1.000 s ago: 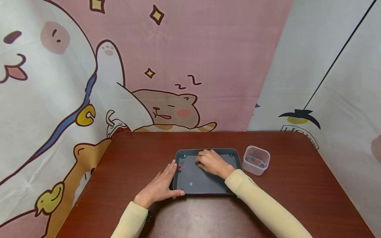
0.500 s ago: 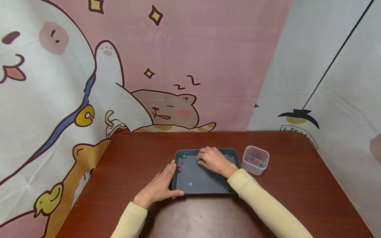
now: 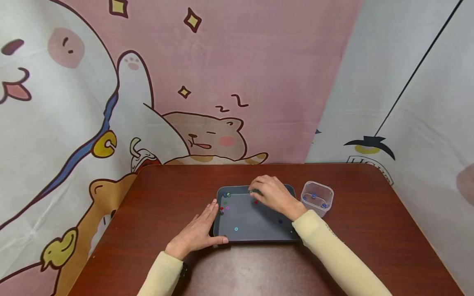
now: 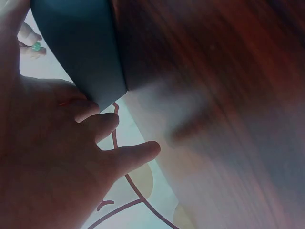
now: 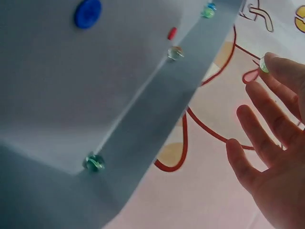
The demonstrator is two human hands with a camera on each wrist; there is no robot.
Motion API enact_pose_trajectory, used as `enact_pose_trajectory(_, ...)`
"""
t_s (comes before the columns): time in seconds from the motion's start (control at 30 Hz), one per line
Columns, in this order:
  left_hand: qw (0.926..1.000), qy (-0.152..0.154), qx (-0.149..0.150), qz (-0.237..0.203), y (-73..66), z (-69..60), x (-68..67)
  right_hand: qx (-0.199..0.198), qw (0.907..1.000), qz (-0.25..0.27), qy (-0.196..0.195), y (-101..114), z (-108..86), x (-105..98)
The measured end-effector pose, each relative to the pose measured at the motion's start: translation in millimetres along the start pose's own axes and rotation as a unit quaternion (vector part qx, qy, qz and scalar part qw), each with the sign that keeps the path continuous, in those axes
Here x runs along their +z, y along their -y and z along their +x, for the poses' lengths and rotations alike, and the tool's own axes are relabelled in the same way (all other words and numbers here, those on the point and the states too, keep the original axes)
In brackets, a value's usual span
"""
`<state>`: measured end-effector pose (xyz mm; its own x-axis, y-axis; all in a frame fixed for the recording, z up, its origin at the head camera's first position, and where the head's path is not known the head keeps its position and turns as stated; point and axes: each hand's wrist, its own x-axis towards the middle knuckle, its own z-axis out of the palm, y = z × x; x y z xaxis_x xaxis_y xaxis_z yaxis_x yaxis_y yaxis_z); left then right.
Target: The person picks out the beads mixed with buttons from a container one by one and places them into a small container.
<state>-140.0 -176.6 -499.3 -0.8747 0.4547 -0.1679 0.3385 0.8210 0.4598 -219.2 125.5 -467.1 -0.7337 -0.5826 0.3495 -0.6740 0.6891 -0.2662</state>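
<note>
My right hand [image 3: 275,195] is raised over the far side of a dark grey tray [image 3: 255,230]. Its thumb and index finger pinch a small greenish glass marble [image 5: 264,64]; the other fingers are spread. My left hand [image 3: 196,230] rests against the tray's left side, fingers extended along the edge and thumb at the front corner. Inside the tray, a blue button [image 5: 88,13] and a small red piece [image 5: 172,33] lie apart. Glass marbles sit along the wall, one green marble [image 5: 94,162] in a corner. A light-blue ring [image 3: 236,229] lies near the front.
A clear plastic box [image 3: 310,209] with several blue pieces stands right of the tray. Small coloured pieces, including a pink ring [image 3: 227,208], lie along the tray's left side. The brown table [image 3: 177,185] meets a cartoon-printed cloth [image 3: 281,82] behind.
My right hand has lifted from the tray floor and moved back and slightly right, with the marble in its fingertips. The red piece and blue button have come into sight. My left hand stays put.
</note>
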Motion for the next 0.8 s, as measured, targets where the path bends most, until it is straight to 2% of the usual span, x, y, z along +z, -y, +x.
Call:
enact_pose_trajectory(0.4,1.0,0.0,-0.002,-0.002,-0.8,-0.7,-0.6,0.004,0.9988,-0.002,-0.049,0,-8.8,-32)
enact_pose_trajectory(0.8,1.0,-0.003,0.0,-0.004,-0.1,-1.2,0.4,0.025,0.9957,-0.007,-0.089,-4,-27.7,-57)
